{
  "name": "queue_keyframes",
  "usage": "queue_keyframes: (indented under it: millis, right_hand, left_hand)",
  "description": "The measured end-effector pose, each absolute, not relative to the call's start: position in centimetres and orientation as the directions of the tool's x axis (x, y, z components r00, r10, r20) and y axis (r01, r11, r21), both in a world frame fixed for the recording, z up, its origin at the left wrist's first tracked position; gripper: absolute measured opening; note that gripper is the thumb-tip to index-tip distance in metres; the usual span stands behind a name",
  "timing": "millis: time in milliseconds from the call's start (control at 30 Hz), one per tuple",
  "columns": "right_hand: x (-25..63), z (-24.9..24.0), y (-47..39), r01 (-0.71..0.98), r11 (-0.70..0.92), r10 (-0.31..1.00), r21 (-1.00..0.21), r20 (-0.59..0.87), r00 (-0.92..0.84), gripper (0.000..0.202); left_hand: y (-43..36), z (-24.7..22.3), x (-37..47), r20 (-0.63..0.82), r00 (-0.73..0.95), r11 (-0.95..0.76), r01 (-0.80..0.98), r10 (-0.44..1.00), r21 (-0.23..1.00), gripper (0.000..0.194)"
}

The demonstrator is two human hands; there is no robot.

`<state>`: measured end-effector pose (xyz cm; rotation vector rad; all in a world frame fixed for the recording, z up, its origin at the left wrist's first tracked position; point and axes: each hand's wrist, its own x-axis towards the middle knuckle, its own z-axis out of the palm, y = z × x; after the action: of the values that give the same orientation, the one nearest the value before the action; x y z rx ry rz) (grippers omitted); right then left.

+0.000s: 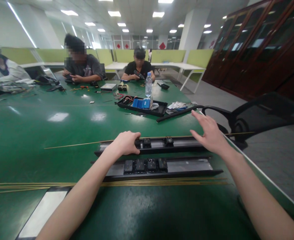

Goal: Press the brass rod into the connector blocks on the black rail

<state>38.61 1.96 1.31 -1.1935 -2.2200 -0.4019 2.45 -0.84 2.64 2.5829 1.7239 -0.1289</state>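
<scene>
A long black channel (184, 143) with a grey inside lies across the green table, with small black blocks (169, 141) in it. My left hand (126, 142) is closed over its left part, thumb at the near wall and fingers at the far wall, beside a block. At the right end, my right hand (209, 132) is open, fingers spread; whether it touches the channel I cannot tell. A thin brass-coloured rod (71, 145) runs along the channel's far side. Nearer me sits a second channel (187, 165) holding several black blocks (139, 165) in a row.
Several thin rods (162, 182) lie along the near channel. A white-faced flat device (43, 213) is under my left forearm. Farther off are a black tray (159, 107), a water bottle (148, 86) and a black strip (177, 115). Three people sit across the table; a chair (257, 113) stands right.
</scene>
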Motion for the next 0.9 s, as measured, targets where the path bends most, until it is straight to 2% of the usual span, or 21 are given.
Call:
queue_keyframes:
  millis: [133, 233, 367, 467, 567, 900]
  right_hand:
    - [36.8, 1.1, 1.3, 0.798, 0.602, 0.653, -0.042, 0.602, -0.460, 0.079]
    - [35.4, 0.2, 0.9, 0.758, 0.651, 0.657, -0.040, 0.531, -0.535, 0.079]
    - [33.8, -2.1, 0.9, 0.719, 0.693, 0.667, -0.044, 0.418, -0.617, 0.062]
    - [33.2, -3.5, 1.1, 0.717, 0.696, 0.653, -0.044, 0.454, -0.606, 0.047]
    - [33.0, -4.1, 1.2, 0.715, 0.696, 0.639, -0.067, 0.513, -0.574, 0.042]
    - [32.8, -4.0, 1.1, 0.704, 0.692, 0.660, -0.159, 0.535, -0.527, 0.043]
  left_hand:
    - [-0.9, 2.7, 2.5, -0.087, 0.381, -0.383, 0.924, 0.921, -0.011, 0.044]
    - [-0.9, 2.6, 2.5, -0.086, 0.378, -0.380, 0.925, 0.922, -0.013, 0.043]
    - [-0.8, 2.4, 2.5, -0.081, 0.378, -0.380, 0.925, 0.922, -0.018, 0.042]
    - [-0.8, 2.3, 2.5, -0.081, 0.374, -0.376, 0.926, 0.924, -0.020, 0.043]
    - [-0.8, 2.2, 2.4, -0.082, 0.368, -0.371, 0.928, 0.926, -0.024, 0.045]
    - [-0.7, 2.2, 2.5, -0.099, 0.356, -0.361, 0.932, 0.929, -0.033, 0.039]
